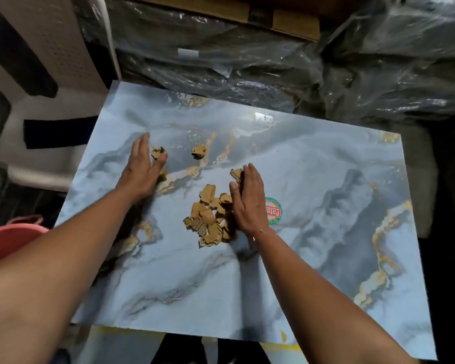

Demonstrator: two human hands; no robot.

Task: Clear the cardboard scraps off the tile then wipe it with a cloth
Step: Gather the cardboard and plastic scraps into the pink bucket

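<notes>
Both your hands lie flat on the tile (286,164), fingers straight, so neither grip holds anything; they work as scrapers. Your right hand (248,199) stands on its edge against the right side of the main pile (210,219), which sits near the tile's middle, just left of the round sticker (275,212). Held like that, the palm acts as a wall, and it looks as if you are herding the scraps leftward into one heap. One scrap (237,174) leans against your right fingertips at the far end of that wall.

Your left hand (142,169) lies flat further out, with a small scrap (158,153) touching its thumb side and another bit (163,176) by the heel of the palm. A stray piece (199,151) lies between your hands, touching neither; it needs a sweep of its own.

The pink tub (8,240) at your left, beside the tile's edge, seems the likely place for the heap, though I cannot tell that for sure. No cloth shows anywhere, so wiping is judged not yet begun. The glossy surface should let the scraps slide easily, but light bits may skip under a flat palm
</notes>
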